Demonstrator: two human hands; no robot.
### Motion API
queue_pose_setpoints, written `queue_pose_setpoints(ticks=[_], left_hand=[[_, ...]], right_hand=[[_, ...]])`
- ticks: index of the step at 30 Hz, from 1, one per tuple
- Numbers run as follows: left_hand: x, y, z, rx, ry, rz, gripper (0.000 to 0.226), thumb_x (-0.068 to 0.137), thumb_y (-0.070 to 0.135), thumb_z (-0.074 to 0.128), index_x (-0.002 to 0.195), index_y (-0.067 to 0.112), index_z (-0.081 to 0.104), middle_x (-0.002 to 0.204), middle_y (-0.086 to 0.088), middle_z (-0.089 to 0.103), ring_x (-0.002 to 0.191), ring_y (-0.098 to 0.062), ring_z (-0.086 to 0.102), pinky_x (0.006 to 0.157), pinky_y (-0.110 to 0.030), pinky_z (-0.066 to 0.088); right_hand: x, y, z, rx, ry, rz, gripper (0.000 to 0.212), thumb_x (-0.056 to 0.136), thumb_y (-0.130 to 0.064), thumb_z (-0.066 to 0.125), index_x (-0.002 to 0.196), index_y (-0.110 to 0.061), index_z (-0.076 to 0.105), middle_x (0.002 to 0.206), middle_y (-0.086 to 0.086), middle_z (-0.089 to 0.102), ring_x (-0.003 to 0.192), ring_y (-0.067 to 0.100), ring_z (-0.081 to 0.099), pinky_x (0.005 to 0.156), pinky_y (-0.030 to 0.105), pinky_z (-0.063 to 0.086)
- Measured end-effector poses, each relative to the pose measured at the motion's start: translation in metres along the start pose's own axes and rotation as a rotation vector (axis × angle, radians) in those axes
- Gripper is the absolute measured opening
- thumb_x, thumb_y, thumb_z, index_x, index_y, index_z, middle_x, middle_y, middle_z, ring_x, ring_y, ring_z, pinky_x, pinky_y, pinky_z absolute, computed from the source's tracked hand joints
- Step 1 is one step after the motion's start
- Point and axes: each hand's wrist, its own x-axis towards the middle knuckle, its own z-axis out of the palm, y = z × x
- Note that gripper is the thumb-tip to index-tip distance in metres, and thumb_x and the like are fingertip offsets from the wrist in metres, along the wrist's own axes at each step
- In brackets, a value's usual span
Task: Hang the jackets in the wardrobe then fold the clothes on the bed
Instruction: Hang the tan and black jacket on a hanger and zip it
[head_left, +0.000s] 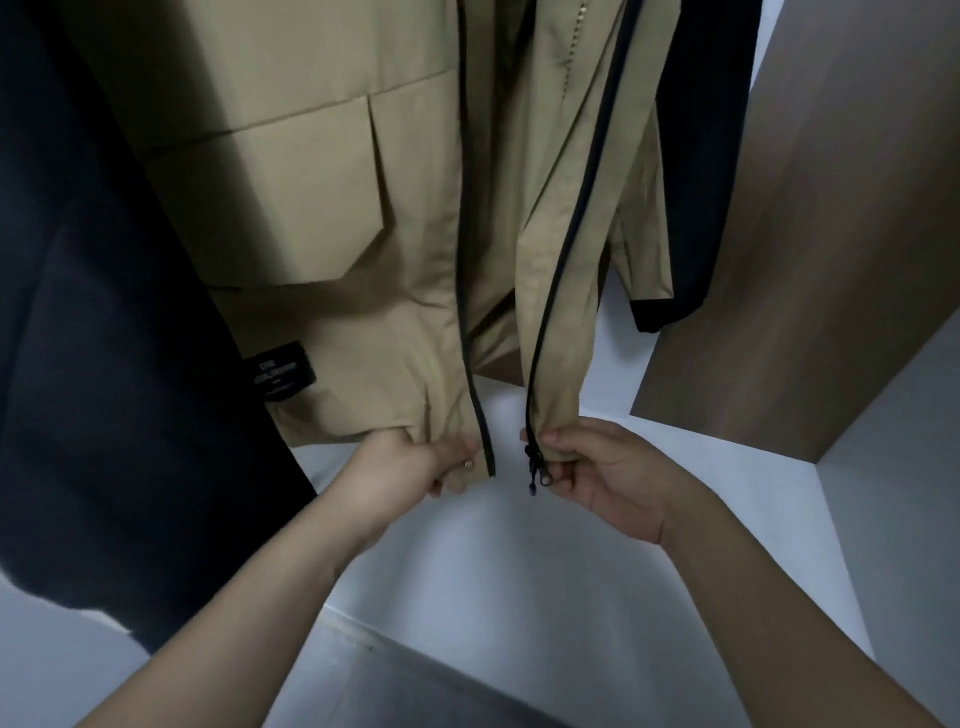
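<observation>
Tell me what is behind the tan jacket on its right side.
Behind the tan jacket, a black garment hangs against the brown wardrobe panel; only its right edge and hem show. The jacket hides the rest, and the hangers and rail are out of view.

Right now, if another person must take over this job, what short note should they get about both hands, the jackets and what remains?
Left hand: grips the bottom hem of the left front panel of the beige zip-front jacket.
Right hand: pinches the right panel's hem, beside the black zipper slider.
Things: the beige jacket hangs in the wardrobe, zip open, between a dark navy garment and a black garment.
Done: this jacket is hung.
Left: probably join the zipper; the bed clothes are out of view.
</observation>
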Motion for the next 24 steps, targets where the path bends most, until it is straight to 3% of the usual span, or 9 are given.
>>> queue_pose_setpoints(ticks=[2, 6, 11, 17, 20, 24], left_hand=[[0.001, 0.002, 0.003, -0.128, 0.090, 0.035, 0.020, 0.088, 0.016, 0.070, 0.075, 0.001, 0.070, 0.066, -0.011, 0.066, 0.063, -0.022, 0.051, 0.058, -0.028, 0.038], [0.001, -0.005, 0.012, -0.156, 0.190, 0.046, 0.028, 0.086, 0.023, 0.072, 0.068, 0.002, 0.070, 0.058, -0.002, 0.064, 0.052, -0.006, 0.054, 0.064, -0.026, 0.039], [0.001, -0.010, 0.016, -0.142, 0.197, 0.111, 0.021, 0.087, 0.023, 0.071, 0.068, 0.015, 0.069, 0.055, 0.003, 0.060, 0.052, -0.008, 0.053, 0.062, -0.017, 0.046], [0.000, -0.008, 0.018, -0.091, 0.299, 0.079, 0.054, 0.083, 0.037, 0.072, 0.037, 0.018, 0.051, 0.045, 0.007, 0.051, 0.047, -0.002, 0.051, 0.051, -0.007, 0.038], [-0.001, -0.007, 0.019, -0.086, 0.330, 0.073, 0.050, 0.081, 0.040, 0.073, 0.041, 0.019, 0.050, 0.042, 0.008, 0.049, 0.042, 0.000, 0.048, 0.047, -0.007, 0.036], [-0.006, -0.005, 0.026, -0.086, 0.325, 0.105, 0.034, 0.087, 0.028, 0.071, 0.059, 0.022, 0.053, 0.041, 0.021, 0.052, 0.043, 0.009, 0.051, 0.042, -0.003, 0.035]], right_hand=[[-0.002, 0.001, 0.000, -0.023, -0.006, -0.034, 0.030, 0.069, -0.016, 0.072, 0.094, -0.001, 0.065, 0.072, 0.007, 0.059, 0.057, 0.013, 0.054, 0.066, 0.028, 0.044], [-0.006, 0.005, 0.007, -0.031, -0.110, -0.090, 0.007, 0.072, -0.012, 0.073, 0.079, -0.012, 0.072, 0.076, 0.006, 0.063, 0.065, 0.014, 0.058, 0.067, 0.026, 0.046], [0.001, 0.009, 0.014, -0.027, -0.103, -0.111, 0.013, 0.071, -0.006, 0.072, 0.084, -0.009, 0.070, 0.079, 0.005, 0.067, 0.067, 0.012, 0.061, 0.066, 0.023, 0.052], [0.009, 0.015, 0.015, 0.079, -0.134, -0.098, 0.014, 0.072, -0.010, 0.072, 0.085, -0.010, 0.076, 0.085, 0.008, 0.070, 0.073, 0.015, 0.064, 0.072, 0.026, 0.055], [0.010, 0.018, 0.015, 0.124, -0.126, -0.085, 0.014, 0.072, -0.008, 0.072, 0.084, -0.011, 0.077, 0.087, 0.009, 0.070, 0.074, 0.016, 0.065, 0.071, 0.026, 0.056], [0.011, 0.019, 0.015, 0.157, -0.127, -0.073, 0.016, 0.073, -0.007, 0.071, 0.088, -0.007, 0.074, 0.087, 0.010, 0.070, 0.074, 0.016, 0.066, 0.070, 0.026, 0.055]])
